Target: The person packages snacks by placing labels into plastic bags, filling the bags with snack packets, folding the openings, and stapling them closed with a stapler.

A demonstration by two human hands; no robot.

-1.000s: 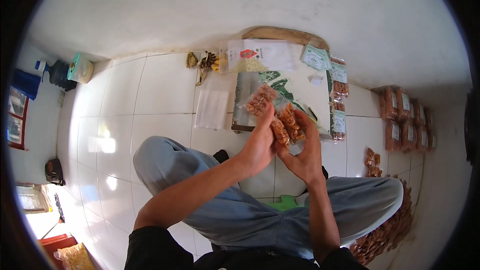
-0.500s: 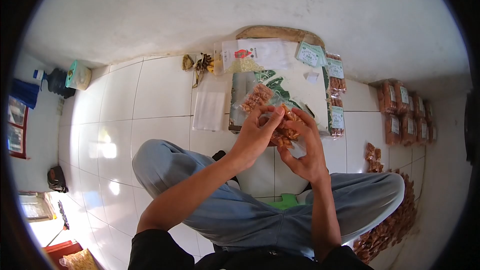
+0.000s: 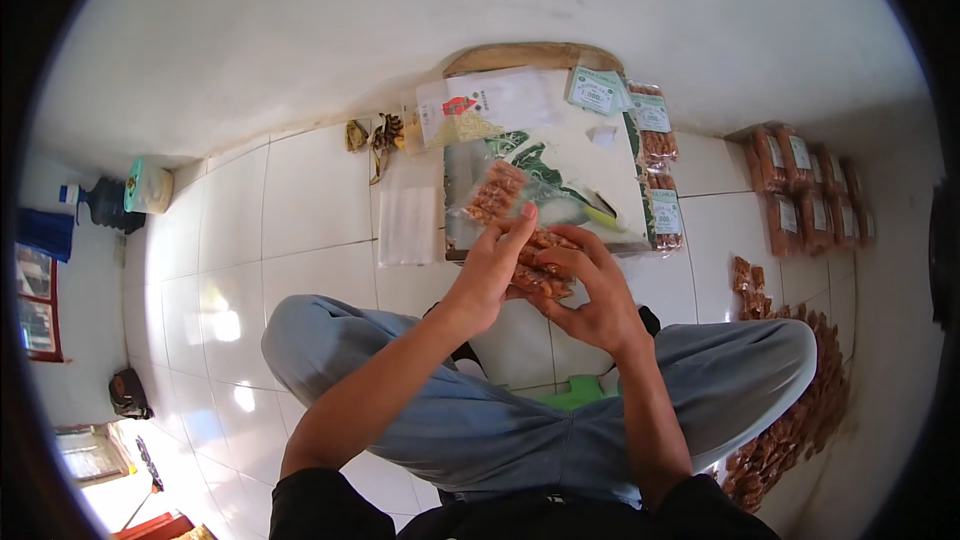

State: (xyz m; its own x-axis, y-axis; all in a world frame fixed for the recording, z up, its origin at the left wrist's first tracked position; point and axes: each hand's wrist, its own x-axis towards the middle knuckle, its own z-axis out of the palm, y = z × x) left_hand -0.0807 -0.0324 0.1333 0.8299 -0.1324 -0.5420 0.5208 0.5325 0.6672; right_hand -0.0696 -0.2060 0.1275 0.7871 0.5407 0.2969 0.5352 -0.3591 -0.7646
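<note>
My left hand [image 3: 487, 275] and my right hand [image 3: 598, 298] are closed around small clear packets of brown snacks [image 3: 543, 278], held just in front of the low table [image 3: 600, 175]. Beyond my left fingers, another part of a clear bag with reddish-brown snacks [image 3: 495, 192] shows over the table's near left part. My fingers cover much of the held packets. A green-handled tool [image 3: 600, 217] lies on the table near the right hand.
Printed plastic bags [image 3: 480, 105] and green labels [image 3: 597, 90] lie on the table. Labelled snack packs [image 3: 663, 210] stand along its right edge, more packs [image 3: 785, 225] by the wall. Loose packets [image 3: 800, 410] pile beyond my right knee. Clear sleeves [image 3: 408, 227] lie left of the table.
My hands have drawn closer together around the packets and sit slightly further left. The view has shifted, and the table appears further left.
</note>
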